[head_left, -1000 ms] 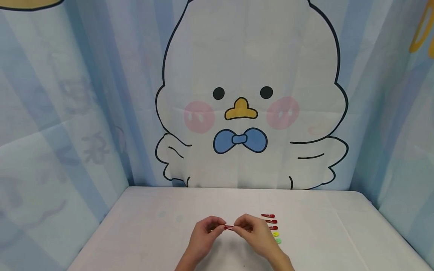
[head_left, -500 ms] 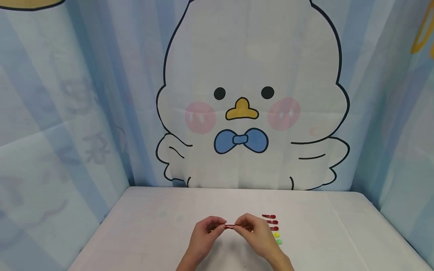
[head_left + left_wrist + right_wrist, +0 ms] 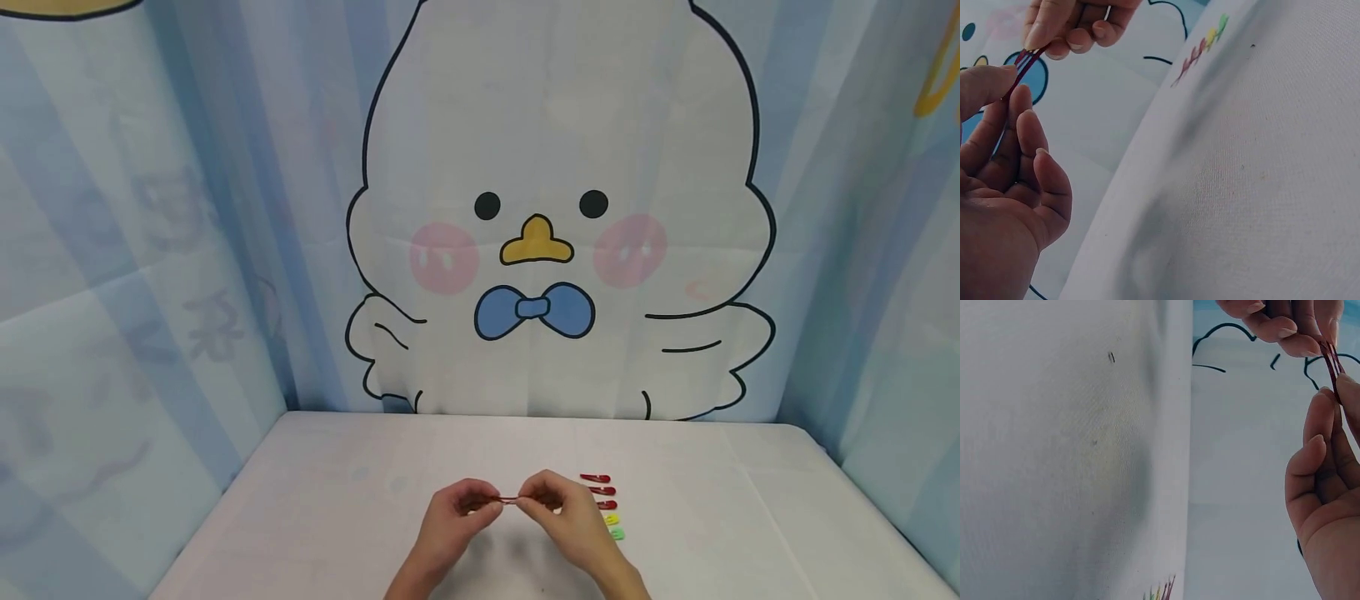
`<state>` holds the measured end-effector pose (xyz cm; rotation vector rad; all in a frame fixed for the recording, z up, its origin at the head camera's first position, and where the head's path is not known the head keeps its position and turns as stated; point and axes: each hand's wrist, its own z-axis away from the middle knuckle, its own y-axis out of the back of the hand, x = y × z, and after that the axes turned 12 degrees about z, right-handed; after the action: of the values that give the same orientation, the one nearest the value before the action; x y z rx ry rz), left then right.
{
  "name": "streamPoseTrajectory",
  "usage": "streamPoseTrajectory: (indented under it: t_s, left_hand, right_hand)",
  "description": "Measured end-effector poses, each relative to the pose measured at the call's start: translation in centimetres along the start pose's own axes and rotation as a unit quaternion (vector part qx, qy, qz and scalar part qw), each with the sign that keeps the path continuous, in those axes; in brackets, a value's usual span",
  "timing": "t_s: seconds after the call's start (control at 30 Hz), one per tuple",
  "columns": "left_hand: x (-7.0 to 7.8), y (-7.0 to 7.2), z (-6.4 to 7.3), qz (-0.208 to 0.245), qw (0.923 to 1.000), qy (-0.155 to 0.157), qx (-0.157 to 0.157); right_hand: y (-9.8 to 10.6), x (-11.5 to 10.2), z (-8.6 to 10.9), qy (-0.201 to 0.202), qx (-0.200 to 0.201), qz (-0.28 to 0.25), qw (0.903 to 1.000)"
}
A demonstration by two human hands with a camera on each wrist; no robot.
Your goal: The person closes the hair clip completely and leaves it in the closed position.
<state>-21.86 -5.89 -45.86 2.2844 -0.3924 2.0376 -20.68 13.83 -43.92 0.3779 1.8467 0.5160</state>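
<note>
A dark red snap hair clip (image 3: 508,500) is stretched between both hands above the table. My left hand (image 3: 450,521) pinches one end with thumb and index finger. The other end is pinched by my right hand (image 3: 567,518). From the left wrist view, the clip (image 3: 1023,67) shows as thin red strips with narrow gaps between them. Beyond the right hand lies a column of clips on the table: three red ones, the farthest a red clip (image 3: 596,478), then a yellow clip (image 3: 612,519) and a green clip (image 3: 617,534). The right hand partly covers several of them.
A white-covered table (image 3: 337,483) spreads under the hands. Behind it hangs a curtain (image 3: 525,375) printed with a white bird in a blue bow tie. More blue and white fabric (image 3: 112,333) closes in the sides. Small dark specks (image 3: 1110,357) dot the tablecloth.
Both hands keep their pinch on the red hair clip and stay nearly in place. The clip has turned slightly and looks thinner in the head view.
</note>
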Motion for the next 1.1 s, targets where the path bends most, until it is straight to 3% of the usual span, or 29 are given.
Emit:
streamPoseTrajectory:
  t_s: [0.27,0.83,1.1]
  left_hand:
    - [0.1,0.0,0.0,-0.029,0.9991,-0.026,0.016]
    - [0.2,-0.9,0.1,-0.056,0.9957,-0.009,0.074]
    - [0.2,-1.1,0.1,-0.050,0.9959,-0.001,0.075]
  right_hand:
    - [0.0,0.1,0.1,-0.004,-0.021,-0.043,0.9988]
    - [-0.5,-0.1,0.0,-0.004,0.018,0.039,0.9991]
    - [-0.6,0.2,-0.1,-0.012,0.023,0.056,0.9981]
